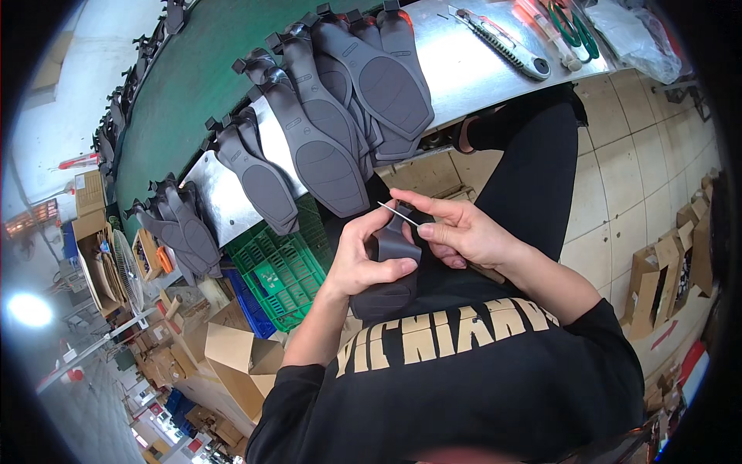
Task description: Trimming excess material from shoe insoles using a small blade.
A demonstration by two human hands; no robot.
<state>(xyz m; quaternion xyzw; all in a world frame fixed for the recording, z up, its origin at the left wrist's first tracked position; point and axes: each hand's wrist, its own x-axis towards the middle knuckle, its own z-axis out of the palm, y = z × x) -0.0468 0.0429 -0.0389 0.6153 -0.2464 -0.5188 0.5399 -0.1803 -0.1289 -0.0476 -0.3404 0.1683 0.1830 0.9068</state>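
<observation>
Close to my body, my left hand (pixel 355 259) is closed round a dark grey moulded rubber piece (pixel 394 246), its thumb pressed on the near side. My right hand (pixel 471 232) pinches a thin silver blade (pixel 397 213) between thumb and fingers. The blade lies across the top end of the rubber piece; whether it touches cannot be made out. Similar sole-shaped pieces (pixel 332 166), broad at one end and narrow at the other, lie in an overlapping row on the metal ledge (pixel 452 89) just beyond my hands.
A green belt (pixel 224 46) runs beyond the ledge. At the right of the ledge lie a utility knife (pixel 506 46), green-handled scissors (pixel 576 35) and a clear plastic bag (pixel 638 39). A green crate (pixel 282 282) and cardboard boxes (pixel 239 352) stand at left, more boxes (pixel 657 278) at right.
</observation>
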